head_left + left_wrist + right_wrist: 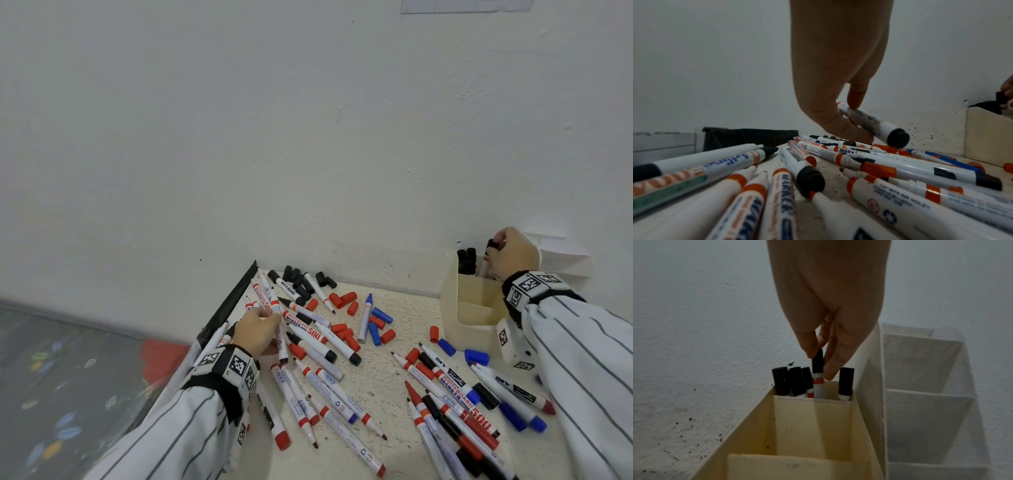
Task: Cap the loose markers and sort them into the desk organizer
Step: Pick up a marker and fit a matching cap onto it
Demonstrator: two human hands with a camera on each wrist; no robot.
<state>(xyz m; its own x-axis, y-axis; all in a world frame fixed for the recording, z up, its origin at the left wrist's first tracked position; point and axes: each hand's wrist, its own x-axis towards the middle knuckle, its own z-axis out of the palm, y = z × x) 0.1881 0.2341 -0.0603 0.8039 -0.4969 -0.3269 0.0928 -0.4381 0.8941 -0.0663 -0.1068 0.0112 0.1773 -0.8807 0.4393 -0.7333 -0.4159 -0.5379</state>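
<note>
While our right hand (826, 313) pinches the black cap of a capped marker (818, 369) and stands it in the far compartment of the cream organizer (462, 308), at about two o'clock on the table (394, 377), our left hand (257, 332) at nine o'clock curls thumb and fingertips (855, 99) round the barrel of a second marker (869, 123), lifted just clear of the pile. We judge these markers light, stiff and smooth-skinned, so they should roll readily and slip if taken near an end. The mid-barrel looks the surest place to hold while capping; for dropping one into the organizer, the cap end suits, as our right hand has it. Loose caps (346, 299), red, black and blue, lie scattered from twelve o'clock to the centre, small and likely to skitter away.

Much stays unclear. We cannot tell whether the left-hand marker's far tip is capped, since the palm covers it; only its black butt end shows. Four other black-capped markers stand in that compartment, their lower barrels hidden by the wall. A white second organizer (920, 386) sits just beside the cream one, its lower part cut off. Our right sleeve (582, 377) covers whatever lies at four o'clock.
</note>
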